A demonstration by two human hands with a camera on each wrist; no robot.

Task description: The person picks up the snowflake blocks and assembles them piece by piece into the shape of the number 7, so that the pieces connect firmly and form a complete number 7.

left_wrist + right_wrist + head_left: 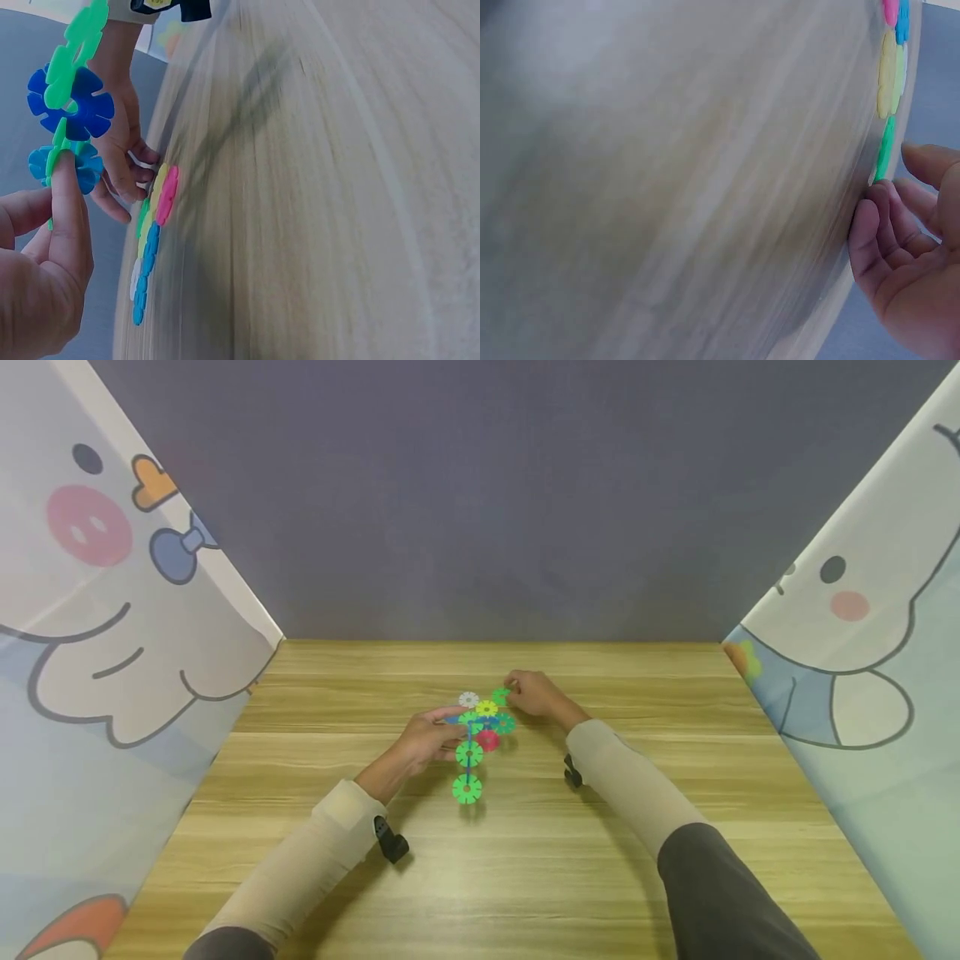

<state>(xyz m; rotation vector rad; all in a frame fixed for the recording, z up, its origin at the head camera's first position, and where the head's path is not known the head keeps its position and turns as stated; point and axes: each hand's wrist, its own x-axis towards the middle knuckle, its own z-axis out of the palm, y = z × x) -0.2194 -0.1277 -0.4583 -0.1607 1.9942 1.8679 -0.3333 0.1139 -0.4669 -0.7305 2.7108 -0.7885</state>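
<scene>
My left hand (427, 742) pinches a chain of interlocking snowflake discs between thumb and fingers, held above the table. Flat green discs (469, 753) alternate with blue ones set crosswise; the left wrist view shows a dark blue disc (88, 103) and a lighter blue disc (88, 166) near the fingertips. At the far side of a small group of loose discs is my right hand (534, 693), its fingers bent loosely. Its fingertips reach the edge of a green disc (886, 146) lying on the table, with the thumb apart from it.
Loose discs lie close together beyond the chain: white (468, 699), yellow (487, 708), pink (487, 741), teal (506, 724) and blue. They rest on a wood-grain table (600, 877). A grey panel (480, 510) stands behind, with cartoon-printed panels at both sides.
</scene>
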